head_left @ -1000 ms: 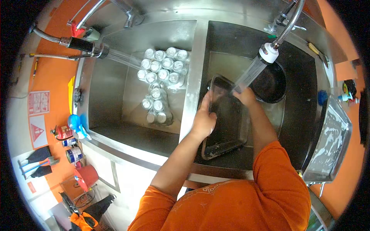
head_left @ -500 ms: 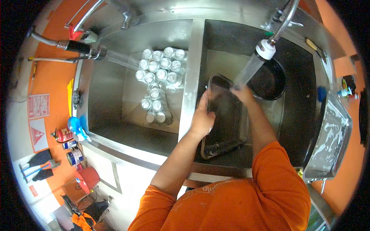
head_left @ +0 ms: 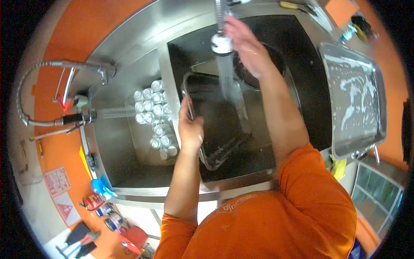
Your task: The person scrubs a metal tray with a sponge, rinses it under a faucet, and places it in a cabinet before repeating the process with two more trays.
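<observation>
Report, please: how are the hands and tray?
Left hand gripping tray edge. Right hand beside spray head. Water falling into tray. Dark pan close by.

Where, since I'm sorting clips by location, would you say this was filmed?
Probably the washing-up area of a commercial kitchen. It shows in the double steel sink, the white spray head running into a dark rectangular pan, and the large metal tray with suds-like streaks beside the sink.
</observation>
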Tool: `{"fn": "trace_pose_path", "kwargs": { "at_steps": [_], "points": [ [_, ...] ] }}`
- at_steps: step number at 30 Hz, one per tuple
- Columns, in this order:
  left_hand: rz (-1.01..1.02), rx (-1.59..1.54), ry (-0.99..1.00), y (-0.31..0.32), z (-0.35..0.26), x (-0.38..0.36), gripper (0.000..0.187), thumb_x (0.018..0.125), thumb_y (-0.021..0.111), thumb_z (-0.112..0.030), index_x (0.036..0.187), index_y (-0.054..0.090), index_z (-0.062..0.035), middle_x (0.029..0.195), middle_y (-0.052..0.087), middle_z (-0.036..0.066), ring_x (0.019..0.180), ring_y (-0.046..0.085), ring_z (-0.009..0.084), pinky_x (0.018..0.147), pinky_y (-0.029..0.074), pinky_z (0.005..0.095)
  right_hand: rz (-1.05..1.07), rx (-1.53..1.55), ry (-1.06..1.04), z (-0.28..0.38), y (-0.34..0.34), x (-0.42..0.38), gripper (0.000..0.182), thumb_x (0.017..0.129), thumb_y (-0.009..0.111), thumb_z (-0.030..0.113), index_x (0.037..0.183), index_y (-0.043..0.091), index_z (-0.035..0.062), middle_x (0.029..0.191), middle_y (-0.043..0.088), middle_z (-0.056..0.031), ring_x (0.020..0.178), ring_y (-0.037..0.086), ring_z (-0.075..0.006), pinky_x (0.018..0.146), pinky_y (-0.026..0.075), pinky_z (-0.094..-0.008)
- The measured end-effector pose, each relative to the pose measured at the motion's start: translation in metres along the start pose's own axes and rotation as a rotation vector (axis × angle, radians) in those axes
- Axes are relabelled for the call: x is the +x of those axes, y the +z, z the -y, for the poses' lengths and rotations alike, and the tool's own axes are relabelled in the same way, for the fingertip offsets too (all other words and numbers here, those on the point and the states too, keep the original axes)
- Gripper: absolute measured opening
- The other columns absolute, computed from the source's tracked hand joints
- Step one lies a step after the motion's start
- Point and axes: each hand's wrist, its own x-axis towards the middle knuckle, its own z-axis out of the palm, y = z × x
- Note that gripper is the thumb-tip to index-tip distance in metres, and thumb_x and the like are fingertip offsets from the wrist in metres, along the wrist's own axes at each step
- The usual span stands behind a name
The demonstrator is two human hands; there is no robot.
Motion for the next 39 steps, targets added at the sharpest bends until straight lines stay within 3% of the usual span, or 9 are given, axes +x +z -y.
{"fn": "trace_pose_path", "kwargs": {
  "at_steps": [3,4,13,20,22,24,26,32,39],
  "points": [
    [0.023,-0.027,-0.056,0.003,-0.002,0.018,0.066,0.065,0.04,0.015,0.129,0.029,0.0013,0.12,0.045,0.013,0.108,0.046,0.02,0.09,0.035,0.0255,-0.023,-0.207,0.083,0.003,0.03,0.007,0.053,0.077,0.061,0.013,0.123,0.037,0.0003,0.111,0.05,-0.0108,0.1,0.049,-0.0162,0.089,0.038,-0.0284],
    [-0.012,0.031,-0.044,0.004,0.001,0.023,0.066,0.065,0.04,0.015,0.129,0.029,0.0005,0.118,0.047,0.012,0.106,0.047,0.0202,0.088,0.036,0.0259,-0.063,-0.285,-0.044,-0.01,0.036,0.011,0.048,0.076,0.061,0.007,0.119,0.04,-0.0015,0.107,0.052,-0.0105,0.096,0.051,-0.0159,0.085,0.041,-0.028],
    [0.044,-0.063,-0.039,0.009,0.024,0.052,0.067,0.063,0.038,0.014,0.128,0.031,-0.0025,0.112,0.05,0.009,0.096,0.052,0.0179,0.079,0.041,0.0242,-0.011,-0.414,0.095,0.027,0.023,-0.001,0.036,0.073,0.061,0.003,0.107,0.047,-0.0019,0.096,0.056,-0.009,0.092,0.053,-0.0158,0.083,0.042,-0.0273],
    [0.011,-0.054,-0.071,0.008,0.022,0.042,0.066,0.067,0.039,0.014,0.129,0.027,-0.0035,0.11,0.05,0.008,0.088,0.052,0.0158,0.071,0.043,0.0225,-0.316,-0.455,-0.232,-0.051,0.028,-0.029,0.046,0.076,0.063,0.016,0.114,0.043,-0.0018,0.098,0.055,-0.0125,0.098,0.052,-0.0222,0.087,0.04,-0.0313],
    [-0.001,-0.038,-0.135,0.01,0.019,0.036,0.065,0.069,0.039,0.014,0.13,0.026,-0.0042,0.11,0.049,0.008,0.086,0.052,0.0153,0.068,0.043,0.0223,-0.251,-0.968,-0.003,-0.101,0.02,-0.081,0.043,0.075,0.062,0.022,0.108,0.048,0.0,0.097,0.056,-0.0139,0.095,0.054,-0.0239,0.083,0.041,-0.0336],
    [0.0,0.035,-0.287,0.013,-0.001,0.027,0.065,0.07,0.038,0.013,0.131,0.025,-0.0047,0.112,0.049,0.009,0.087,0.052,0.0158,0.069,0.044,0.0229,0.242,-0.979,0.423,-0.132,0.003,-0.109,0.03,0.075,0.061,0.024,0.094,0.057,0.0018,0.09,0.058,-0.0153,0.087,0.057,-0.0251,0.076,0.043,-0.0363],
    [-0.006,-0.053,-0.279,0.013,-0.003,0.022,0.064,0.071,0.038,0.012,0.131,0.025,-0.0053,0.119,0.045,0.01,0.098,0.049,0.0189,0.078,0.042,0.026,0.167,-0.83,0.39,-0.149,0.001,-0.131,0.019,0.074,0.061,0.021,0.08,0.062,0.0029,0.076,0.061,-0.0141,0.074,0.059,-0.0246,0.066,0.045,-0.0366],
    [-0.023,-0.021,-0.108,0.012,0.017,0.02,0.066,0.07,0.038,0.012,0.132,0.024,-0.0049,0.124,0.042,0.009,0.105,0.046,0.0196,0.084,0.039,0.0261,0.054,-0.749,0.606,-0.174,-0.009,-0.132,0.021,0.074,0.061,0.023,0.078,0.062,0.0022,0.064,0.061,-0.0106,0.059,0.059,-0.0219,0.058,0.045,-0.035],
    [0.003,-0.096,-0.106,0.012,0.022,0.019,0.068,0.069,0.037,0.013,0.133,0.023,-0.006,0.125,0.041,0.009,0.107,0.045,0.0201,0.087,0.038,0.0261,0.127,-0.84,0.492,-0.171,-0.012,-0.134,0.025,0.068,0.066,0.025,0.077,0.061,0.0022,0.074,0.062,-0.014,0.068,0.06,-0.0247,0.063,0.045,-0.036]
  ]
}}
